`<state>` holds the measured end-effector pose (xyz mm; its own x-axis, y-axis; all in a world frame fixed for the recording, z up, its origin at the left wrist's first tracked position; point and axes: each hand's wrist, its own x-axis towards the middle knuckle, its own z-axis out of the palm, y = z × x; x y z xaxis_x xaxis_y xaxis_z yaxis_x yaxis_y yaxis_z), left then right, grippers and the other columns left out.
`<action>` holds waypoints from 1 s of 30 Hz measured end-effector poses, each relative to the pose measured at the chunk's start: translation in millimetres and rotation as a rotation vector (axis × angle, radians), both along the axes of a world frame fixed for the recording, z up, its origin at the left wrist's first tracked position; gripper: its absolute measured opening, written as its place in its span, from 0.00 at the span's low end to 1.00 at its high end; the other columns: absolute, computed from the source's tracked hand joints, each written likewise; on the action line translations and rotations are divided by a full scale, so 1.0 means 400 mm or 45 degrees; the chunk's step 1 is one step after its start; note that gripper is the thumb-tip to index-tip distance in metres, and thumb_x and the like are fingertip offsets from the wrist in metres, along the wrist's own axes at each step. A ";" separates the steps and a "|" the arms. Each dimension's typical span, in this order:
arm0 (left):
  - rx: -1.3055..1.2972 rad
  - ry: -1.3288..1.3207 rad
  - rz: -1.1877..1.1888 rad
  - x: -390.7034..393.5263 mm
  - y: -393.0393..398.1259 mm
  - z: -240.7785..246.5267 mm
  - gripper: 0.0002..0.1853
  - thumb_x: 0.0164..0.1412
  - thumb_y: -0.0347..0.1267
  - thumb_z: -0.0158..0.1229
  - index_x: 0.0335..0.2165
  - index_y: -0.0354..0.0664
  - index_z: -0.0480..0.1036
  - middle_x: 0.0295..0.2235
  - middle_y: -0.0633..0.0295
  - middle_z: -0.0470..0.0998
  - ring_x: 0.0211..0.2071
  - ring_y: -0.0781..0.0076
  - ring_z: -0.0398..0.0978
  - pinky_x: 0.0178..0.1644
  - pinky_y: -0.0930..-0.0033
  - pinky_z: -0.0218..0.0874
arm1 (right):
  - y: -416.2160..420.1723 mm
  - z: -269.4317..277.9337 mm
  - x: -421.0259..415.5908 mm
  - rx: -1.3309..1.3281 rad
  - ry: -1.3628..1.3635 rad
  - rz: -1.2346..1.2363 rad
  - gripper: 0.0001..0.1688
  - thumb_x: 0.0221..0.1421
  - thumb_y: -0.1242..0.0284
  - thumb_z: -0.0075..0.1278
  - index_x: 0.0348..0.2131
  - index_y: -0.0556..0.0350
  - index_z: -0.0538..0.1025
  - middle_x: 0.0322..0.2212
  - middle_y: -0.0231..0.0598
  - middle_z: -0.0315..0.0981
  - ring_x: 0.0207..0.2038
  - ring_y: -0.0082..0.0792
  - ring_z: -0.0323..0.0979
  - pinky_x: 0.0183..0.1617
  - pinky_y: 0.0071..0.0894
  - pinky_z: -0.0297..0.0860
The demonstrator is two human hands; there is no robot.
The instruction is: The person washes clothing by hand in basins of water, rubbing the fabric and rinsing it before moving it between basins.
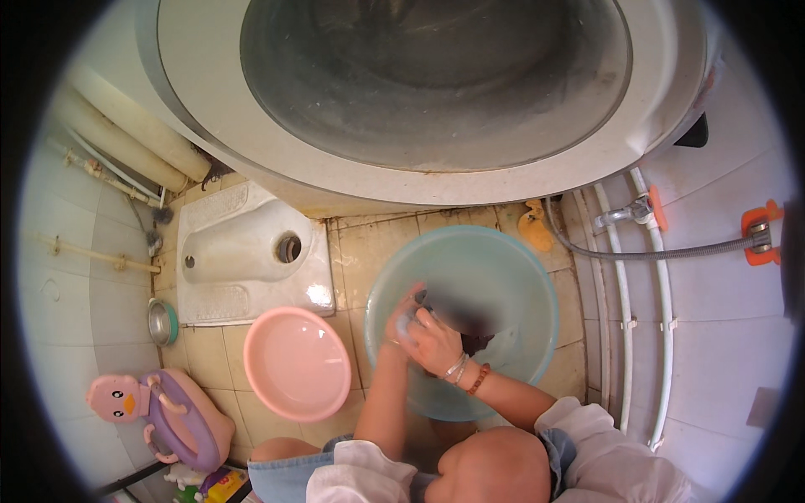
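A large translucent blue-green plastic basin [522, 276] stands on the tiled floor before me. Over its left half my two hands are together, with dark cloth [478, 344] at and below them. My left hand [402, 317] is partly behind the other and has whitish suds on it. Bent fingers of my right hand [437, 342] press on the cloth against it; bracelets circle that wrist. Part of the cloth hangs into the basin, and a blurred patch hides its middle. Left of this basin is a pink basin [297, 364] holding clear liquid.
A front-loading washing machine [440, 185] rises beyond the basin. A squat toilet [251, 251] lies at the left, with a pink and purple duck-shaped child's potty seat [182, 421] and a small metal bowl [162, 322] nearer the left wall. Pipes [622, 314] and a grey hose [679, 253] run along the right.
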<state>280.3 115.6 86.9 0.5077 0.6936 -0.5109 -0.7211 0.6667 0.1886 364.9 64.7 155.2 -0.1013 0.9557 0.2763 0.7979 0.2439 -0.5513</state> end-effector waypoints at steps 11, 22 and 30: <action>0.746 2.055 -0.274 0.002 -0.032 0.011 0.25 0.49 0.33 0.55 0.46 0.35 0.61 0.41 0.43 0.68 0.42 0.49 0.67 0.46 0.61 0.59 | 0.143 -0.145 0.202 -0.463 0.126 -0.244 0.21 0.48 0.61 0.47 0.41 0.48 0.69 0.41 0.45 0.65 0.41 0.53 0.63 0.41 0.48 0.63; 1.595 1.888 -0.513 0.003 -0.007 0.137 0.51 0.28 0.28 0.68 0.55 0.45 0.51 0.55 0.51 0.53 0.55 0.47 0.51 0.59 0.57 0.45 | 0.102 0.069 0.255 -0.595 -0.267 0.027 0.18 0.35 0.73 0.56 0.33 0.54 0.75 0.43 0.39 0.61 0.49 0.46 0.55 0.49 0.38 0.59; 1.326 1.010 -0.644 -0.030 0.014 0.103 0.40 0.31 0.31 0.69 0.47 0.40 0.63 0.47 0.55 0.67 0.52 0.59 0.59 0.56 0.62 0.49 | 0.148 0.262 0.260 -1.134 1.681 0.192 0.18 0.46 0.83 0.45 0.41 0.64 0.67 0.37 0.38 0.68 0.40 0.30 0.67 0.47 0.28 0.63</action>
<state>268.2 121.1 128.0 0.6357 0.7579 -0.1467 0.0822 0.1225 0.9891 468.9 123.7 259.8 -0.3584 0.8564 -0.3716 -0.3321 -0.4890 -0.8066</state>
